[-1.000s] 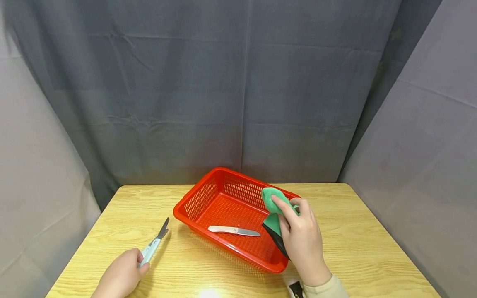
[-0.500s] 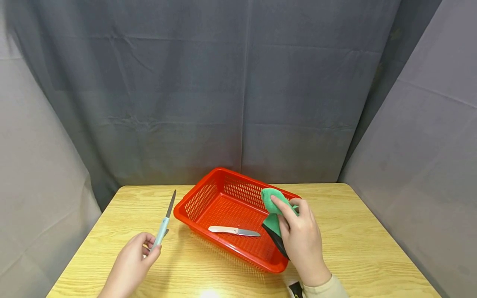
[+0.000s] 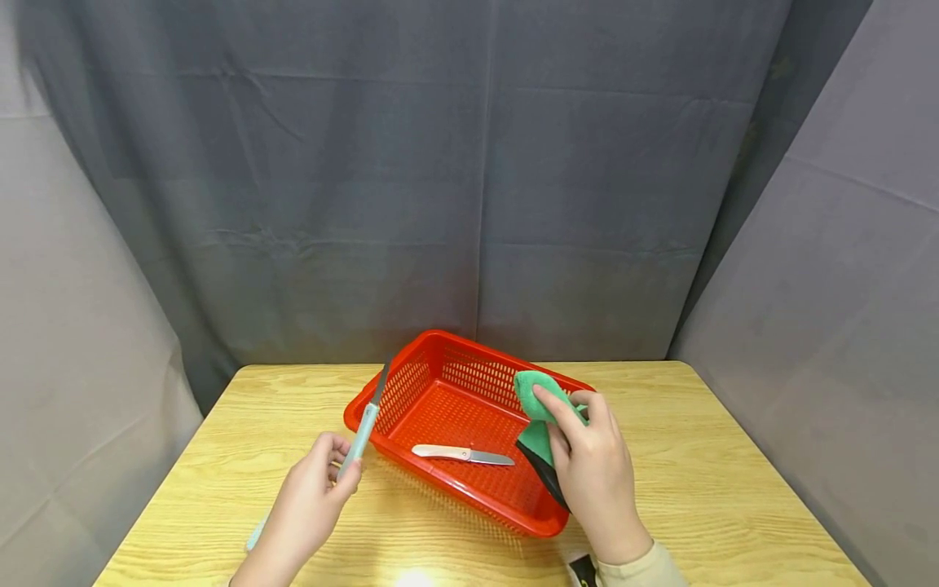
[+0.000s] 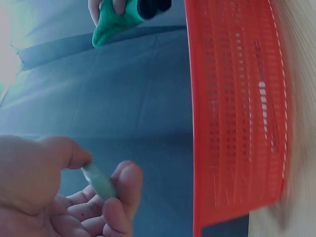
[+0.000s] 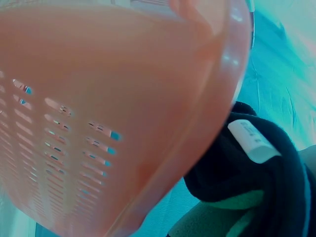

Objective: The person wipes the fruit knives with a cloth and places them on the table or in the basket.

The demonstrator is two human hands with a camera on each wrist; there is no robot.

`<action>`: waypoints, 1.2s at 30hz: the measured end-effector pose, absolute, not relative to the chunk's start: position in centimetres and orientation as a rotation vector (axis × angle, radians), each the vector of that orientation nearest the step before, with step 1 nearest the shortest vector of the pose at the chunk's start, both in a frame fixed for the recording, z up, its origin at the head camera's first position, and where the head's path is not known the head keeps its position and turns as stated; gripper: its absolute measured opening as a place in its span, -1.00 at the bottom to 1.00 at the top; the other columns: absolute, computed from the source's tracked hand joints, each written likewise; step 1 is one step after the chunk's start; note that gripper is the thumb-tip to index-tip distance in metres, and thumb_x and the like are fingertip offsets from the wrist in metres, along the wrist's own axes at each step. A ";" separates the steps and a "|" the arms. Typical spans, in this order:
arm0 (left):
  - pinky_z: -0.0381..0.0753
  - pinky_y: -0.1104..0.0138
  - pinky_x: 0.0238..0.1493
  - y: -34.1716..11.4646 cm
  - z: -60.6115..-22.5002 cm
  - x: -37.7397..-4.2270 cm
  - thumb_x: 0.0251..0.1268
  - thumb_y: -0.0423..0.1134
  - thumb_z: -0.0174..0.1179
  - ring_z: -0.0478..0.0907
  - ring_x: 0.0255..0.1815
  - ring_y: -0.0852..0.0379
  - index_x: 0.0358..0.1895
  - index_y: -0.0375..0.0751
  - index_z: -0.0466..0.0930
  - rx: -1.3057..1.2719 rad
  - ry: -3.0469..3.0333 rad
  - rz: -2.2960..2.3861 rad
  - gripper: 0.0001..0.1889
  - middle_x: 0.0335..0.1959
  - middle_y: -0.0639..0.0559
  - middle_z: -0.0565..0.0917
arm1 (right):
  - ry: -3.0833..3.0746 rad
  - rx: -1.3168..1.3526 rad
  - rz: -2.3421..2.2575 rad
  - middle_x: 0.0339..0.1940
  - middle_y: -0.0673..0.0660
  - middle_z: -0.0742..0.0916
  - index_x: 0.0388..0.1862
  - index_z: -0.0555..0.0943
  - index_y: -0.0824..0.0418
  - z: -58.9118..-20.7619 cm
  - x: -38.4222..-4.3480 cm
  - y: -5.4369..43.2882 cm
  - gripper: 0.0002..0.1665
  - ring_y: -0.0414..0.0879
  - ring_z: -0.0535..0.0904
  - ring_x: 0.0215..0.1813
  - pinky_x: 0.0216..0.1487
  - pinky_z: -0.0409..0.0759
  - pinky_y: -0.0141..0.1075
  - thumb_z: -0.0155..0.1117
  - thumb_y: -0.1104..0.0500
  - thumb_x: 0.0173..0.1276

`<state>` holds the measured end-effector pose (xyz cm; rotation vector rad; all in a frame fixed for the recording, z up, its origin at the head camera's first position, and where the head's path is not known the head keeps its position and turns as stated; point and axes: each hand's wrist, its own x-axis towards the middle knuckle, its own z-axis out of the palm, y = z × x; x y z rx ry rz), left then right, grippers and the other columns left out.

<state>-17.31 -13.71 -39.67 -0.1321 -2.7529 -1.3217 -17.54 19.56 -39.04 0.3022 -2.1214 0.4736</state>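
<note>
My left hand (image 3: pixel 308 497) pinches a slim knife with a light blue handle (image 3: pixel 359 440). Its dark blade points up and away, overlapping the left corner of the red basket (image 3: pixel 455 414) in the head view. In the left wrist view the thumb and fingertips grip that handle (image 4: pixel 100 183). Past my left wrist shows the end of another light blue handle (image 3: pixel 257 534), the rest hidden. My right hand (image 3: pixel 596 473) holds a bunched green cloth item (image 3: pixel 537 394) with black edging over the basket's right side; a white label (image 5: pixel 252 140) shows on its black part.
Inside the basket, near its front wall, lies a knife with a cream handle (image 3: pixel 440 452) and its blade out. The basket sits angled on a wood-grain table (image 3: pixel 704 473). A grey curtain (image 3: pixel 352 187) hangs behind, with pale cloth walls at both sides.
My left hand has moved right and up with the light blue knife, turning its blade more upright, and is now closer to the basket. My right hand and the cloth item stay put.
</note>
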 end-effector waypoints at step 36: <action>0.35 0.42 -0.48 -7.4 -40.9 -16.6 0.39 -0.41 0.17 0.25 -0.50 0.23 -0.04 -0.25 0.37 -0.328 -2.491 -1.265 -0.80 -0.48 0.08 0.28 | -2.098 0.380 0.476 -0.11 0.21 0.60 0.19 0.73 -0.09 -38.9 -16.8 18.6 -0.28 0.06 0.55 -0.23 -0.30 0.58 -0.09 0.52 0.47 0.09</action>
